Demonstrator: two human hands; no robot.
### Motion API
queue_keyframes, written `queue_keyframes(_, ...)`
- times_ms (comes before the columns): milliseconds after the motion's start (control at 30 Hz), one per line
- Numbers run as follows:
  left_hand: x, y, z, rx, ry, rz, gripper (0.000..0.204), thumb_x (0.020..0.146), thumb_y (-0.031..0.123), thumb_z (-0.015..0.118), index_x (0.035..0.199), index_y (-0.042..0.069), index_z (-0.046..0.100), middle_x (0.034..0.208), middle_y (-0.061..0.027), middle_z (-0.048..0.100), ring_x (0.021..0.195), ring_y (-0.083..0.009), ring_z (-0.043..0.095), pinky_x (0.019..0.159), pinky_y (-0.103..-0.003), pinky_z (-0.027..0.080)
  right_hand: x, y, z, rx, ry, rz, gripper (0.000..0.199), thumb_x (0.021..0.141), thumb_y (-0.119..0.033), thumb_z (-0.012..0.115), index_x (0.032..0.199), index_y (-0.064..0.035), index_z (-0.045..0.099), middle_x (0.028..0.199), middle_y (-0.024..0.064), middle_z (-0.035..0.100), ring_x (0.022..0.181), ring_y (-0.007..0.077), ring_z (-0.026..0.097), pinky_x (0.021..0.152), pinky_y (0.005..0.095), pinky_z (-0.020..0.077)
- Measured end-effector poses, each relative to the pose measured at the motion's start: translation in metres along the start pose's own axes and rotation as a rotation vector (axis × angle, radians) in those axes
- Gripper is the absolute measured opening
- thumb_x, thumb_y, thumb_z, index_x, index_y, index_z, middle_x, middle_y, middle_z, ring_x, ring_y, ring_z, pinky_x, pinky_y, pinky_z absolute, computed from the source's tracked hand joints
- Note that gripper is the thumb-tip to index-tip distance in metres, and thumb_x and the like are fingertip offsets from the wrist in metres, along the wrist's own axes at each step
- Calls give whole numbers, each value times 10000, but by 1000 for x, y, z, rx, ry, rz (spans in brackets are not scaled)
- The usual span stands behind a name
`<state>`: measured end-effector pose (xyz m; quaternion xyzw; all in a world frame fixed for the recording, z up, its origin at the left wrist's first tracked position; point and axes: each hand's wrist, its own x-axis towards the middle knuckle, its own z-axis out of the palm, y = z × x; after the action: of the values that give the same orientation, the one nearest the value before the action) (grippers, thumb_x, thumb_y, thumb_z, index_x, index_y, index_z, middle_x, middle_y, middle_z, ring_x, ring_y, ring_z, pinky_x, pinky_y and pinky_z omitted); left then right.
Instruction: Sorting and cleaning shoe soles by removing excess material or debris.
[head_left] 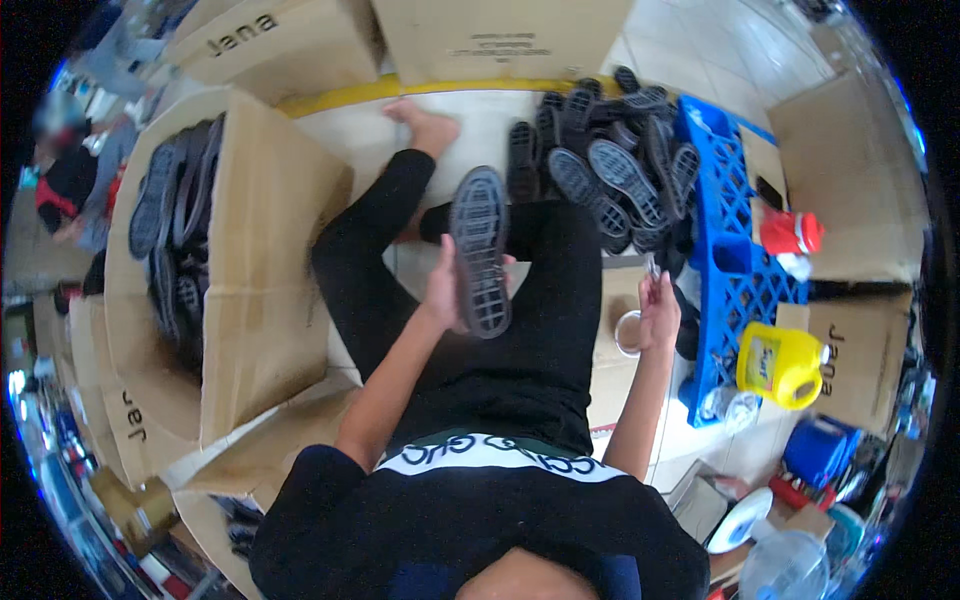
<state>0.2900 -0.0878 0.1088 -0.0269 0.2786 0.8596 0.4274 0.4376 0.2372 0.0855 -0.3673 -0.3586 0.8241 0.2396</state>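
My left hand [443,290] grips a black rubber shoe sole [479,250] above my lap, tread side up, toe pointing away from me. My right hand [658,308] is raised to the right of my knee and pinches a thin brush or stick [652,270] just above a small round tin [630,332]. A heap of more black soles [610,165] lies on the floor past my knees. I sit with legs in black trousers and one bare foot [425,125] stretched forward.
An open cardboard box [250,290] on my left holds stacked black soles [180,200]. On my right stands a blue plastic crate [735,260], a yellow jug [780,365], a red container [790,232] and more cardboard boxes [850,180]. Another person [75,170] sits at the far left.
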Motion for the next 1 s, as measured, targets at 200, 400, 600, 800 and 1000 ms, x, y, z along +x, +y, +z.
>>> queue_keyframes(200, -7, -5, 0, 126, -64, 101, 782, 892, 675, 247, 1308, 37, 430, 1145, -147, 579, 964, -238, 608, 808, -358, 522, -57, 28, 203, -61, -463, 244, 233, 914, -106, 548, 1033, 92, 575, 1026, 185, 633, 948, 246, 637, 897, 322, 523)
queue_keyframes(400, -9, -3, 3, 139, -89, 171, 775, 891, 680, 235, 1330, 66, 411, 1150, -154, 577, 974, -238, 609, 812, -357, 517, -66, 55, 242, -32, -504, 288, 175, 900, -81, 560, 958, 80, 594, 960, 181, 645, 902, 232, 652, 852, 291, 545)
queue_keyframes(600, -12, -3, 4, 129, -77, 177, 792, 895, 679, 198, 1326, 48, 408, 1147, -151, 578, 965, -229, 606, 831, -357, 510, -70, 62, 250, -84, -353, 109, 146, 921, -85, 535, 870, 43, 585, 899, 139, 637, 839, 195, 648, 832, 299, 548)
queue_keyframes(800, -13, -5, 4, 119, -115, 184, 796, 902, 671, 170, 1328, 41, 403, 1167, -146, 563, 988, -216, 589, 846, -349, 503, -66, 65, 249, -96, -415, 34, 151, 924, -92, 537, 855, 33, 583, 883, 127, 629, 826, 185, 642, 829, 302, 547)
queue_keyframes(1000, -15, -7, 6, 187, -101, 196, 794, 906, 665, 154, 1336, 42, 392, 1173, -146, 557, 981, -206, 585, 841, -341, 504, -64, 66, 249, -106, -426, 34, 161, 925, -101, 541, 862, 41, 585, 873, 132, 625, 809, 188, 644, 816, 304, 553)
